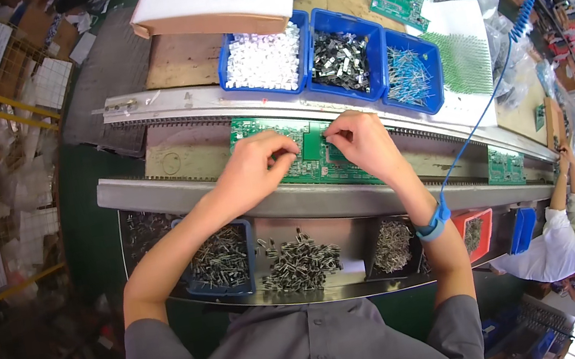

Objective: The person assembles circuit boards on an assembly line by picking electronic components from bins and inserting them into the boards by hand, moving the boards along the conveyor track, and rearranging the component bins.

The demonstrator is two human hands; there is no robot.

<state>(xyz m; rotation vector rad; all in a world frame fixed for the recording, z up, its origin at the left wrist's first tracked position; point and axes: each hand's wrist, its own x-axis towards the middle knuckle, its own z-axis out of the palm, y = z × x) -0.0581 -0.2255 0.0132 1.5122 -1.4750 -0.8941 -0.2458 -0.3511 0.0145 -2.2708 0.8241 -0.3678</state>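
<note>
two bare hands are working close over a green circuit board [312,144], which is lying between a far metal rail [163,107] and a near metal rail [154,193]. above the board's left part, the left hand [255,166] is curling, thumb and fingertips almost meeting; above its right part, the right hand [366,143] is bunching its fingers just as tightly, a blue wrist strap [434,224] circling that wrist. whether either is gripping a part, one cannot tell. beyond the board, blue bins [349,93] are holding white pieces [261,62], black components [340,62] and blue components [408,76]. nearer than the board, a loose dark pile [301,264] is spreading over the tabletop [341,235]. well right of the board, a co-worker [554,250] is reaching out.
</note>
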